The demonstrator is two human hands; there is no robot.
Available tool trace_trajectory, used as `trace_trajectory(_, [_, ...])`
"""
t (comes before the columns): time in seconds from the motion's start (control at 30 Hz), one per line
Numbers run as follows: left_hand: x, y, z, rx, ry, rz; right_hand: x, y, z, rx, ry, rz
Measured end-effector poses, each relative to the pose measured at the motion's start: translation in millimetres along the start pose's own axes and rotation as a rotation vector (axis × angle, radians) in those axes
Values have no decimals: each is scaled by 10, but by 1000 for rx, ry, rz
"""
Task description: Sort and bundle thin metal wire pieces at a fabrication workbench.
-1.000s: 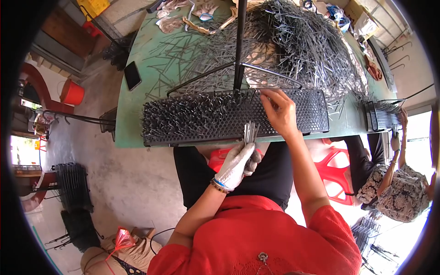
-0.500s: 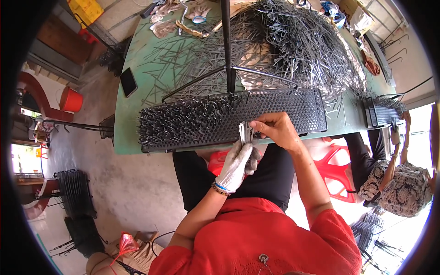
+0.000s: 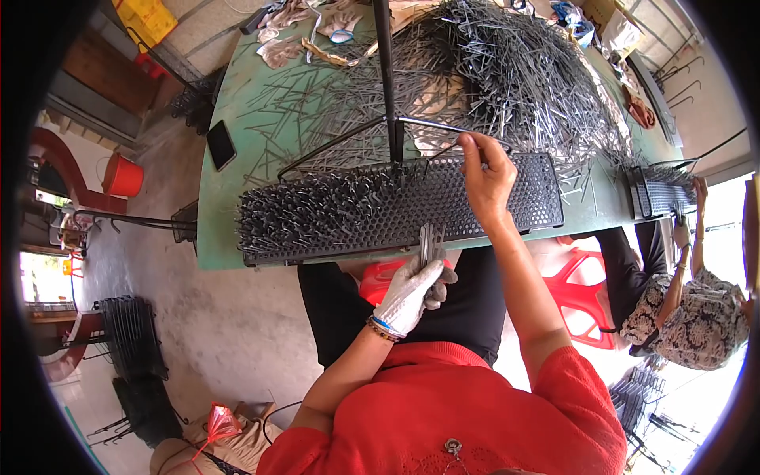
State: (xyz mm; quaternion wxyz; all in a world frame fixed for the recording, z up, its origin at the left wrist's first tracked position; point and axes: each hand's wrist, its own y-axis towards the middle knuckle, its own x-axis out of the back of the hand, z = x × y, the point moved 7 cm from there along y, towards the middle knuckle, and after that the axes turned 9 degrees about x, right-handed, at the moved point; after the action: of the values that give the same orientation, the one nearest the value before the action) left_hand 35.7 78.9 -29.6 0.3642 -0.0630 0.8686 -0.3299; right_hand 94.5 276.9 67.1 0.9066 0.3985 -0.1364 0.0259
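Observation:
My left hand [image 3: 416, 289], in a whitish work glove, is closed round a small upright bundle of thin metal strips [image 3: 428, 240] in front of the rack's near edge. My bare right hand [image 3: 489, 178] is raised over the rack's right half, thumb and forefinger pinched on what looks like one thin dark metal strip [image 3: 443, 152]. Below it lies a long black perforated metal rack [image 3: 530, 186] with an upright rod and two slanting braces. Many dark strips [image 3: 309, 210] stand packed in the holes of its left half; holes at the right show bare.
A large heap of loose metal strips [image 3: 522, 71] covers the back of the green table [image 3: 226, 237]. A phone [image 3: 222, 144] lies at the left, gloves [image 3: 281, 51] at the back. On the right a co-worker's hand [image 3: 682, 233] is at another rack [image 3: 665, 194].
My right hand has moved from the bundle up and away over the rack, a thin strip apparently pinched in its fingers. My left hand has lowered slightly, still gripping the bundle.

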Motion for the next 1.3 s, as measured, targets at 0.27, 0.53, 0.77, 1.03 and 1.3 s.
trace_trajectory(0.27, [-12, -53, -73, 49, -7, -24, -121, 1, 71, -28, 6, 27])
trace_trajectory(0.53, [16, -14, -35, 57, 19, 60, -278, -28, 251, 212, -58, 184])
trace_trajectory(0.77, [4, -28, -82, 36, -2, 43, -390, -117, 263, 279, -145, 350])
trace_trajectory(1.03, [-37, -83, -211, -70, -17, 32, -129, -98, 287, -92, 36, 364])
trace_trajectory(1.3, [-119, -56, -308, -141, 81, 21, -109, -445, 182, -497, 398, 659])
